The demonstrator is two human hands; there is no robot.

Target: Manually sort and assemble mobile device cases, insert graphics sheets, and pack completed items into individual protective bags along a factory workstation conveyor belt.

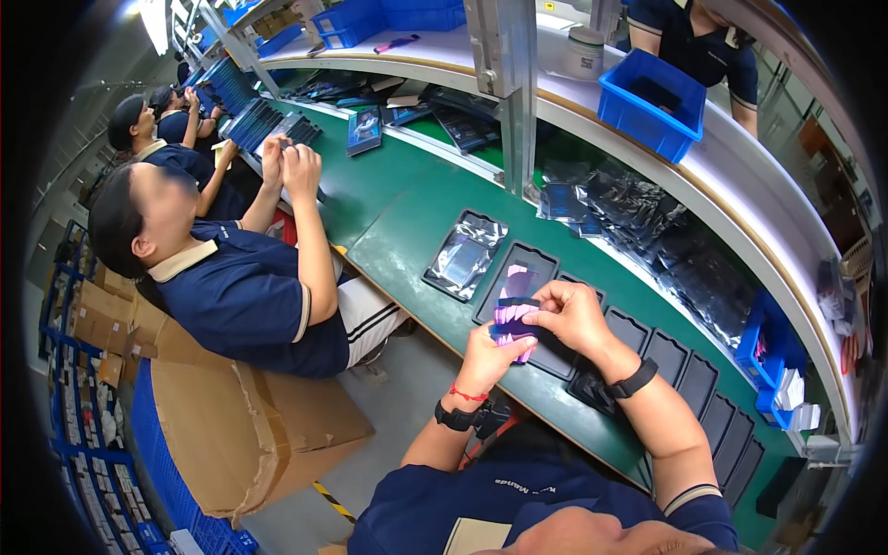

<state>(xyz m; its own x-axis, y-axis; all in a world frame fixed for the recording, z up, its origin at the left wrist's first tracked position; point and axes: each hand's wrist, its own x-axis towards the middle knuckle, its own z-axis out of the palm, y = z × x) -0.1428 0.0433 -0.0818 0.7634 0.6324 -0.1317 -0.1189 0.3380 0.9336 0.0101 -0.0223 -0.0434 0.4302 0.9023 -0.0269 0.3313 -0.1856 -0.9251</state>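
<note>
Between my two hands is a thin, glossy purple-pink sheet [518,281] with a dark band across its middle. It looks like a screen film or glass panel; I cannot tell which. My left hand [487,356] pinches its lower left part, thumb in front. From the right, my right hand [572,316] grips it near the dark band with thumb and fingers. Below the hands lies a shallow black tray [488,298]. Just left of that, another black tray holds a shiny silver bag [467,255].
More black trays [668,356] run rightward along the green bench [398,217]. Several silver bags [629,208] are piled behind them under a curved shelf carrying a blue bin [652,104]. A co-worker [250,296] sits on my left near a large cardboard box [222,416].
</note>
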